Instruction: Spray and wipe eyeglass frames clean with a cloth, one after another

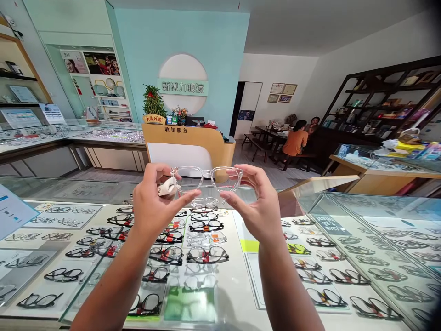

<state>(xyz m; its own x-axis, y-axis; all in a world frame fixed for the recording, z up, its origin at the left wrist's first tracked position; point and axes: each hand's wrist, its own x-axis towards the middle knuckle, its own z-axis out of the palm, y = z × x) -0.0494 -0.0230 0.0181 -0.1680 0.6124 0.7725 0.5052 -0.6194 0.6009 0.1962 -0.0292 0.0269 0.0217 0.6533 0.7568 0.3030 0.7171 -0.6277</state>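
Note:
A pair of clear-framed eyeglasses (207, 172) is held up above the glass display case, its front spread between both hands. My left hand (151, 197) is closed on the left end of the frame. A crumpled off-white cloth (168, 187) is tucked in the same hand's fingers. My right hand (260, 202) pinches the right end, thumb below the lens and fingers at the top corner. Below the hands, rows of eyeglasses (206, 225) lie in the case, several with red or orange tags on the lenses.
The case's glass edge (82, 285) runs along the left, with another glass section (379, 230) at right. A wooden cashier counter (189, 138) stands ahead. Two people (295, 140) sit at a dark table in the back right. A blue-edged card (15, 211) sticks in from the left.

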